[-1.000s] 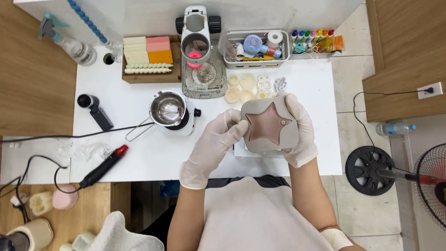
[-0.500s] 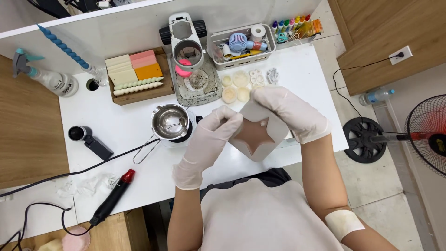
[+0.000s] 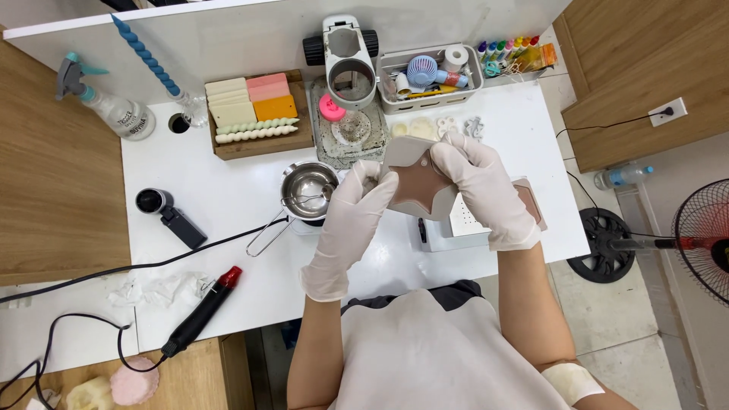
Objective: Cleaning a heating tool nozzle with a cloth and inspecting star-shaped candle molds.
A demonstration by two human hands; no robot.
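Gripping a brown-and-grey star-shaped mould (image 3: 420, 181) with both gloved hands, left hand (image 3: 355, 216) and right hand (image 3: 481, 182) fingers closed on its edges, lifted above the white surface (image 3: 228, 205) right of the steel pot (image 3: 307, 188); contents not out yet.

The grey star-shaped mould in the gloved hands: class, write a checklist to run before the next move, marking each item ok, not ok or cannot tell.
1. Both hands grip the mould: left hand, right hand - ok.
2. Gloves on both hands - ok.
3. Mould held above the white table, not resting on it - ok.
4. Metal pot upright - ok.
5. Mould contents set - cannot tell.
6. Black cable away from the hands - ok.
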